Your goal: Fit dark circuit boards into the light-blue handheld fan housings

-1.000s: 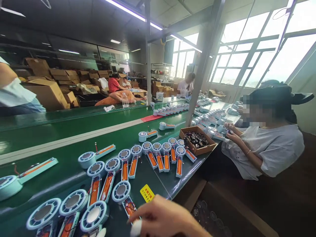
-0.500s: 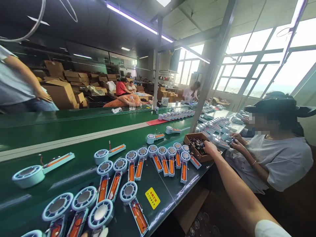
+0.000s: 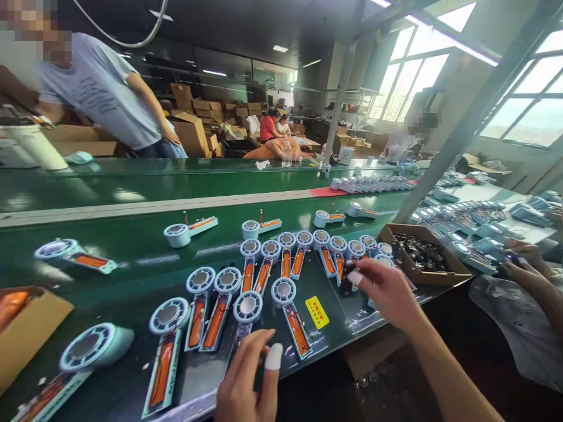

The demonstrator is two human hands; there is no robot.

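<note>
My right hand [image 3: 387, 293] pinches a small black part [image 3: 349, 278] above the row of light-blue fan units [image 3: 321, 237]. My left hand [image 3: 250, 378] is at the bottom centre, fingers apart, with a white cover on the thumb; it overlaps the lower end of a unit with a silver disc [image 3: 247, 306]. Each unit has a round slotted head and a handle with an orange insert and thin wires. Right of my left hand lies another unit [image 3: 284, 291], beside a yellow label [image 3: 317, 312]. A cardboard box [image 3: 457, 272] of black parts stands beyond my right hand.
Several units lie along the green conveyor [image 3: 132, 234]. At the left edge is a cardboard box [image 3: 39, 328] with orange items. A slanted metal post [image 3: 440, 149] rises behind the parts box. A co-worker's hands [image 3: 528, 264] are at the right; another person [image 3: 105, 94] stands across the belt.
My right hand has left the parts box and moved left with a black part. My left hand has risen into clear view. The camera view has turned left.
</note>
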